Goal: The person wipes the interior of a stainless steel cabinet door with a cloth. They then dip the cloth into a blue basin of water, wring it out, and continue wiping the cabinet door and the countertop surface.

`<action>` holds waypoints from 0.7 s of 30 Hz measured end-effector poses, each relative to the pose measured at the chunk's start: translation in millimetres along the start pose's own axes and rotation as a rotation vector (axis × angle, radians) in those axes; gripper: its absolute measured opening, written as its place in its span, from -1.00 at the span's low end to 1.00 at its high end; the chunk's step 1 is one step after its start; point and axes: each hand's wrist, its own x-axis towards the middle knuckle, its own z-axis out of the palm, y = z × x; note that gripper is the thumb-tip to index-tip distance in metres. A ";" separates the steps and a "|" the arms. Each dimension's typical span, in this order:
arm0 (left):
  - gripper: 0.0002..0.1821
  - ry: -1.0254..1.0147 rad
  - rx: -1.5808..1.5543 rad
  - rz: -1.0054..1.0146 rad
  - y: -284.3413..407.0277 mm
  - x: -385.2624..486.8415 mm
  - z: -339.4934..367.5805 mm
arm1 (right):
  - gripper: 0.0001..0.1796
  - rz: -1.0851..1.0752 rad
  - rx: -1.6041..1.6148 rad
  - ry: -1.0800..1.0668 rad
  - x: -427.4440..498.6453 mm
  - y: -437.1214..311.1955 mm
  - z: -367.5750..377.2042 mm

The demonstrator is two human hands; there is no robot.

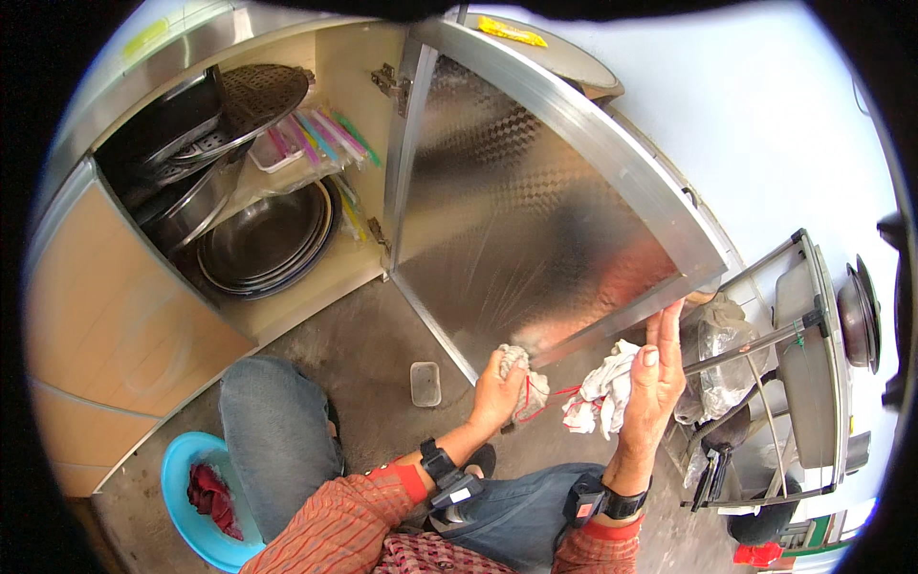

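Observation:
My left hand [493, 393] grips a bunched greyish cloth [515, 359] at the bottom corner of an open cabinet door. The door has an aluminium frame [609, 129] and a shiny, textured metallic inner panel [488, 237] with streaks across its lower part. Fingers of my right hand [651, 384] reach up to the door's outer edge. A crumpled white cloth [602, 391] hangs at that hand's palm, apparently held there. Red string [556, 393] runs between the two cloths. Both wrists carry black straps with small devices.
Inside the cabinet are stacked pans [262, 237], a perforated steamer plate [265, 97] and colourful straws [326, 136]. A small clear plastic container [425, 384] sits on the floor. At left stands a blue basin [179, 495] holding a dark red cloth [213, 499]. A metal rack [814, 323] with pans is at right.

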 end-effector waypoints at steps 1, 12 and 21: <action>-0.67 -0.002 0.032 0.078 20.1 -3.3 0.0 | -0.27 -0.010 0.024 -0.017 0.3 -1.2 0.2; -0.75 -0.321 -0.240 0.360 184.8 -8.7 -8.8 | -0.31 0.034 0.107 -0.123 3.5 -15.4 -4.3; -0.68 -0.453 -0.235 0.596 246.9 8.8 -12.0 | -0.38 0.100 0.043 -0.093 2.3 -19.0 -9.0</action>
